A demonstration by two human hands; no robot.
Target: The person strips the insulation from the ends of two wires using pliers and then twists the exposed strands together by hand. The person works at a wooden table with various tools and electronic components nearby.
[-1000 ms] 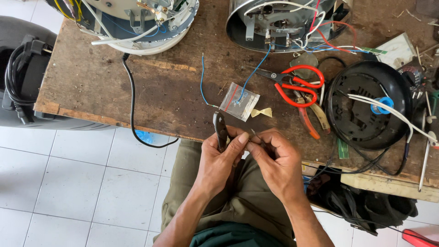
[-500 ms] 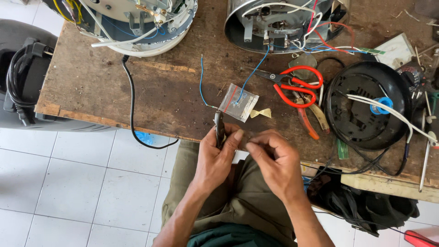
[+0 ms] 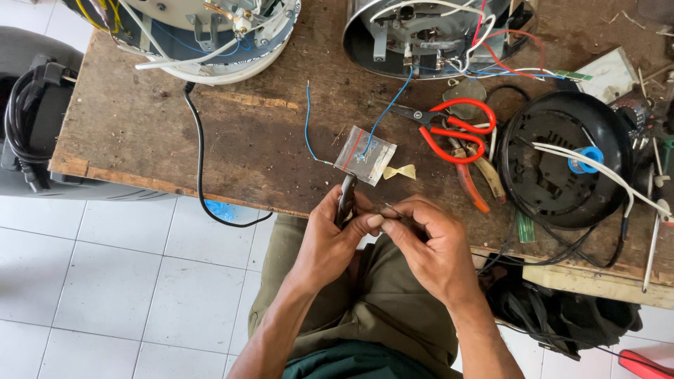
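My left hand [image 3: 330,238] is closed around a dark pliers-like tool [image 3: 345,198] that points up toward the bench edge. My right hand [image 3: 432,245] pinches a thin dark wire [image 3: 394,211] between thumb and fingers, its tip touching my left thumb. Both hands hover just off the near edge of the worn wooden bench [image 3: 232,140], over my lap. A small clear plastic bag [image 3: 365,154] with tiny parts lies on the bench right above the tool, with a blue wire [image 3: 307,126] ending beside it.
Two opened round appliance bodies [image 3: 210,35] [image 3: 435,35] with exposed wiring sit at the bench's far side. Red-handled scissors [image 3: 453,126], pliers [image 3: 477,179] and a black round base plate [image 3: 569,161] lie to the right. A black cord [image 3: 200,175] hangs over the edge.
My hands have drawn together; the right hand moved left so its fingers meet the left thumb. The tool stays upright in the left hand.
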